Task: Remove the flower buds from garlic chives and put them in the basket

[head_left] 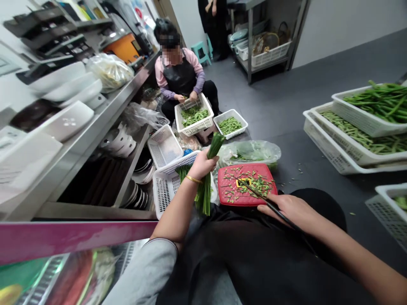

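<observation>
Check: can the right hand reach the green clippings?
Probably yes: the right hand is near the clippings on the red surface; nothing visible blocks it, though its fingers hold a dark tool.

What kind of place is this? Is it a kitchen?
Probably, and likely a restaurant's: many white dishes crowd the metal counter, white baskets hold green vegetables, and the left hand grips a bunch of long green stems.
</observation>
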{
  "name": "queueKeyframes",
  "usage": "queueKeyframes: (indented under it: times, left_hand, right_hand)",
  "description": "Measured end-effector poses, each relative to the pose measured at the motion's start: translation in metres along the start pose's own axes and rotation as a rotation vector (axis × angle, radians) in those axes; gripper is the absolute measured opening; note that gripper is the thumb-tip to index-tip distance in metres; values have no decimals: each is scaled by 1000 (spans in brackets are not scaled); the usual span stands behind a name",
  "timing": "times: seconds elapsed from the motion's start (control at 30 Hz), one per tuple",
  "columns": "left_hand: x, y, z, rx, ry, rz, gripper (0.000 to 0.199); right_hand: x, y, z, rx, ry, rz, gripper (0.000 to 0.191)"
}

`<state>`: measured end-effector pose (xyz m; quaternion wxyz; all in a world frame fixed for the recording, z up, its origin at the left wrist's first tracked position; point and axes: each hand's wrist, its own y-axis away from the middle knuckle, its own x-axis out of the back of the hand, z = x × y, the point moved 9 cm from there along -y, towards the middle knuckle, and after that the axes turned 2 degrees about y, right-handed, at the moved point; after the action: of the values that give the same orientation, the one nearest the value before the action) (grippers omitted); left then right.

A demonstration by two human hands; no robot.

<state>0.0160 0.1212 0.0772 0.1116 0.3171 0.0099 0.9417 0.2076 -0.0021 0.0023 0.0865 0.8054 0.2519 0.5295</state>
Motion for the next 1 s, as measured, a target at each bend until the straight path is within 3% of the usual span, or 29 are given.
queueKeyframes:
  times: [0.07,0.13,0.27,0.33,0.43,0.53,0.6,0.67,0.77,1.0]
  left_hand:
    - [3,3,3,12,388,-132,32]
    - [-3,13,14,5,638,-287,43]
    - [-19,38,25,55,801,-439,60]
    - [-24,45,24,72,811,-441,62]
    - [-25,48,17,89,746,-388,57]
    - [-25,44,13,78,641,-315,37]
    - [-27,41,16,42,576,-291,25]
    - [-31,39,21,12,536,-283,24]
    - [-35,38,23,10,498,-271,21]
    - [-28,43,17,21,469,-217,19]
  right_hand:
    - [-17,-26,16,-149,119,7,51]
    - [-34,-61,23,-209,182,42,48]
    - [-64,-116,23,-164,216,37,37]
    - [-62,-124,23,-143,213,34,30]
    - [-17,-111,17,-125,200,131,24]
    - [70,-72,-11,-33,149,444,32]
    - [133,-26,-54,280,22,838,24]
    - [160,6,-89,545,-18,997,18]
    - [162,13,-111,672,16,1014,14]
    - [136,4,-106,697,135,988,21]
